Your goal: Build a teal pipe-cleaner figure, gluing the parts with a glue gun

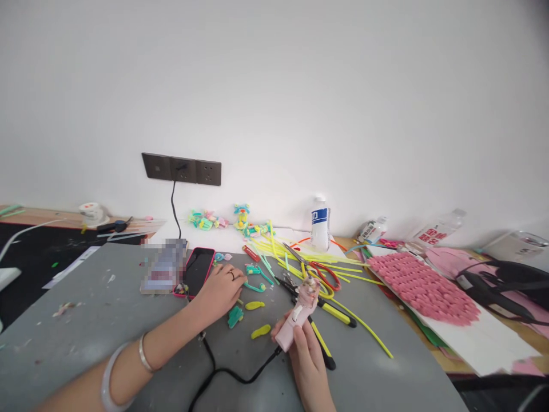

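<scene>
My right hand (306,349) is wrapped around a pink hot glue gun (295,320), its tip pointing up and away and crusted with residue. A black cord runs from its lower end. My left hand (225,286) reaches down beside a pink-edged phone (199,272), fingers stretched out and slightly bent; I see nothing held in them, though the fingertips are partly hidden. Just right of it lies a teal curved piece (257,286). Nearer me are a teal fuzzy piece (235,316) and two yellow pieces, one a yellow oval (254,305).
Scissors (302,264), yellow-and-black-handled pliers (321,343) and yellow-green stems (364,326) lie around the glue gun. Behind stand a water bottle (319,223) and small colourful figures (241,216). A pink fuzzy panel (424,289) lies at right; wall sockets (182,169) are behind.
</scene>
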The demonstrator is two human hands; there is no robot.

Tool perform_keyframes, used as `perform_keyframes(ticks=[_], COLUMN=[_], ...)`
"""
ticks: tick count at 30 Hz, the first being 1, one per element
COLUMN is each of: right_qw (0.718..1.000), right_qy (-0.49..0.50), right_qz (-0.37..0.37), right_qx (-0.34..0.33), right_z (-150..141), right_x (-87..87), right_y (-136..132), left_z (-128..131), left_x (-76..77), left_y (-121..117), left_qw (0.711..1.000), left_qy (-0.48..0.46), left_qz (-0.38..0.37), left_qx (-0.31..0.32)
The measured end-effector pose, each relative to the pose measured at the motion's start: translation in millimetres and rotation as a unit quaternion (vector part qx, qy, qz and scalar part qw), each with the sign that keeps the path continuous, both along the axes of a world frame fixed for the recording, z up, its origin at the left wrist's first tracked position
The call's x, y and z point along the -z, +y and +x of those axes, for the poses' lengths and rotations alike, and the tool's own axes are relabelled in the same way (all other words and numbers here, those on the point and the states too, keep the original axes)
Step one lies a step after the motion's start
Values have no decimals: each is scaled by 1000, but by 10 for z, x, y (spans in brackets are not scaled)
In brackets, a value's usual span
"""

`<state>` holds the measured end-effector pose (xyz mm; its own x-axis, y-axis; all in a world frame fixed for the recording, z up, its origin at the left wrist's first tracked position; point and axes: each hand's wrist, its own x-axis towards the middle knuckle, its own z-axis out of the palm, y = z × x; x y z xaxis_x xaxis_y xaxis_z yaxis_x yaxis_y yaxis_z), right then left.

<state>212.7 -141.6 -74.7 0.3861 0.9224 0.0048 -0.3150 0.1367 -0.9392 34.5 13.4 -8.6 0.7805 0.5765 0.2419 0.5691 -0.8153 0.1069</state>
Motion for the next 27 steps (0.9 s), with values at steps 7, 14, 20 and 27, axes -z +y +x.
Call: perform_keyframes(ticks=[7, 14, 20, 27], right_qw=[1000, 999, 999, 999], right_qy=[-6, 4, -5, -24], right_qz=[7, 23, 2, 1], right_qx=[-11, -24, -37, -35], right_z=[52, 45, 48, 37], right_x=[88, 86, -94, -131], right_y=[44, 40, 44, 55], left_z=[-59, -64, -48, -17], left_x=[65, 87, 57, 69], left_y=[9, 18, 26, 48], left_qw=[1000, 999, 998, 997], left_qy=[-8, 2, 10, 17], left_qz=[-1, 2, 4, 24], left_qx=[30, 38, 60, 76])
